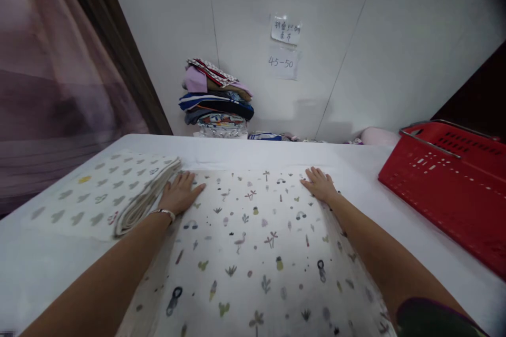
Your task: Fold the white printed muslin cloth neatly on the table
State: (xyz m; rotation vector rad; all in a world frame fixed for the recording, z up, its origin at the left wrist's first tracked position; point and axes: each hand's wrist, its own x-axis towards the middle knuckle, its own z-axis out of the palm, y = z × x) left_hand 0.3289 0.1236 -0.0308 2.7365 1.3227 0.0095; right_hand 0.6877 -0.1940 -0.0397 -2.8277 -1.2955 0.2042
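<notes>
A white cloth (245,231) printed with flamingos, palm trees and cacti lies spread on the white table, its near end running out of the bottom of the view. On its far left corner my left hand (182,192) rests flat with the fingers apart, a bracelet at the wrist. My right hand (319,185) presses flat on the far right corner, fingers spread. Left of my left hand lies a folded cloth (103,189) with grey cloud-like shapes, its layered edge facing my hand.
A red plastic basket (446,189) with a metal handle stands at the right. Beyond the white table (351,160) rises a pile of folded fabrics (217,97) by the wall. Two paper notes (284,60) hang there. At the left hangs a curtain (67,63).
</notes>
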